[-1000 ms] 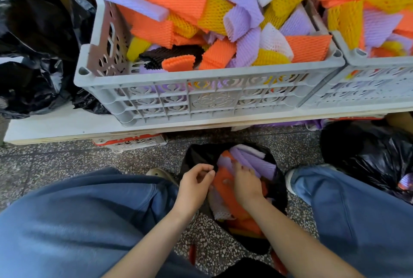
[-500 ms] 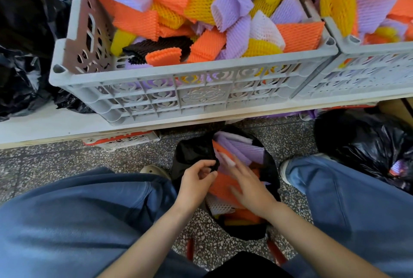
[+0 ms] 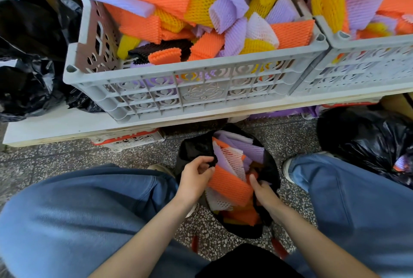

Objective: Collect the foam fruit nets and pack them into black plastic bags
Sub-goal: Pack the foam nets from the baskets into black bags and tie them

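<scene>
An open black plastic bag [image 3: 194, 146] stands on the floor between my knees, holding orange, purple and white foam fruit nets [image 3: 230, 186]. My left hand [image 3: 195, 177] pinches the bag's left rim near its top. My right hand [image 3: 264, 195] grips the bag's right rim, fingers curled over the black plastic. Above, on a low wooden shelf, a grey plastic crate [image 3: 201, 90] is heaped with several orange, yellow, purple and white nets [image 3: 207, 16].
A second grey crate [image 3: 366, 72] of nets sits at the right on the same shelf [image 3: 51, 125]. Filled black bags lie at the left [image 3: 24, 76] and on the floor at the right [image 3: 366, 141]. My blue-jeaned knees flank the open bag on speckled floor.
My right hand has come off the nets inside the bag and moved right to take hold of the bag's right rim. My left hand stays pinching the left rim.
</scene>
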{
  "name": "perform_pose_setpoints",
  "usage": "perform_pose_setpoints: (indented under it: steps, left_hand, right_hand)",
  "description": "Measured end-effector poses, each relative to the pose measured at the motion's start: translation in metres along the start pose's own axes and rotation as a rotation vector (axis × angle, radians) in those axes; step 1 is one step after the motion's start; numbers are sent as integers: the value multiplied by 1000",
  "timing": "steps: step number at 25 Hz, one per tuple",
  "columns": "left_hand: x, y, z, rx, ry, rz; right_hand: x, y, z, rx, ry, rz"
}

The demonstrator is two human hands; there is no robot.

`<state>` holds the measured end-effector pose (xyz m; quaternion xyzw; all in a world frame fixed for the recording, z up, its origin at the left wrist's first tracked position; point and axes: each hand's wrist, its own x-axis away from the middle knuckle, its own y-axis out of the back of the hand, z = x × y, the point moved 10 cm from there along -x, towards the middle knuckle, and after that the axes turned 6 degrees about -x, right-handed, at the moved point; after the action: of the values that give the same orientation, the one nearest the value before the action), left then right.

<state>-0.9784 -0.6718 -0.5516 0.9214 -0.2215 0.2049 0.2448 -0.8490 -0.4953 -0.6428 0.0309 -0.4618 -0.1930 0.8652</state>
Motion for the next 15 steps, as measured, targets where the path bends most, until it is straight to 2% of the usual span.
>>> perform_pose_setpoints:
  steps: [4, 8, 13, 15]
  left_hand:
    - [5, 3, 7, 17, 43, -18]
    - [16, -2, 3, 68, 45, 7]
    - [26, -10, -6, 227, 116, 36]
    - [19, -12, -1, 203, 147, 12]
  right_hand:
    - [12, -1, 21, -84, 111, 42]
    - [22, 50, 46, 377, 242, -181]
    - [37, 116, 78, 471, 304, -255]
    - [30, 133, 84, 516, 295, -294]
